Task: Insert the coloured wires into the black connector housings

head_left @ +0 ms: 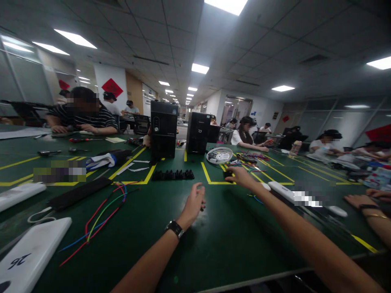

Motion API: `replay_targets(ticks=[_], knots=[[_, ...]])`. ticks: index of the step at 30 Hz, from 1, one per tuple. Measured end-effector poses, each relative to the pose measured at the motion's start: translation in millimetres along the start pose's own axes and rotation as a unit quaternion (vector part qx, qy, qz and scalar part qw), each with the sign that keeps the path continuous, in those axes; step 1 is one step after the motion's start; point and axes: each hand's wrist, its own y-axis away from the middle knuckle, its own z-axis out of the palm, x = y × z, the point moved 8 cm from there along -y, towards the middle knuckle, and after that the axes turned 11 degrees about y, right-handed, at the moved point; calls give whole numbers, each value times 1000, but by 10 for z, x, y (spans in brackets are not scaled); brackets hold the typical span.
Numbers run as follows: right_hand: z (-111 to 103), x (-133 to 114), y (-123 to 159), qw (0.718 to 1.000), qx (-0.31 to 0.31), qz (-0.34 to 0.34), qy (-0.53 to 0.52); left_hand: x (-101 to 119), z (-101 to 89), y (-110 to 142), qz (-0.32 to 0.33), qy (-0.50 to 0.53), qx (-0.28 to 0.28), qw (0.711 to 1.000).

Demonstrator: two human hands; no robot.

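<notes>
- Head view, left hand (194,202): released, with the fingers loosely bent; it is held over the counter (201,256), and a dark watch (175,229) is worn at the wrist.
- Right hand (240,178): a small black part (227,174) is grasped at the fingertips; whether the part is lifted or supported by the counter cannot be told.
- Small black part: located ahead and to the right of the left hand, well apart from it.
- Row of black parts (173,175): laid between two yellow tape corners, ahead of the left hand; a gap is left between row and hand.
- Left computer tower (164,130) and right computer tower (198,133): stood upright behind the row, with a narrow passage left between them.
- White slotted dish (219,155): placed beyond the right hand; lateral room is bounded by a white bar (281,189) beside the right forearm.
- Left side: room is bounded by loose coloured wires (105,215), a black pouch (80,193) and a white case (33,252).
- Near edge: crossed by both forearms; open green surface is exposed between this edge and the row.
- Far right: a co-worker's forearm (374,219) is rested by the counter, well apart from the right hand.
</notes>
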Motion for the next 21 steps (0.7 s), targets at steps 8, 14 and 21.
replay_targets(ticks=[8,14,21], knots=[[268,-1328,301,960,24,-245,-133,-2,-348,23,-49,254,121,958],[271,-46,317,993,35,-98,-60,120,-506,-14,1,215,121,969],[228,1582,780,991,-50,106,71,-82,-214,-53,-29,187,53,980]])
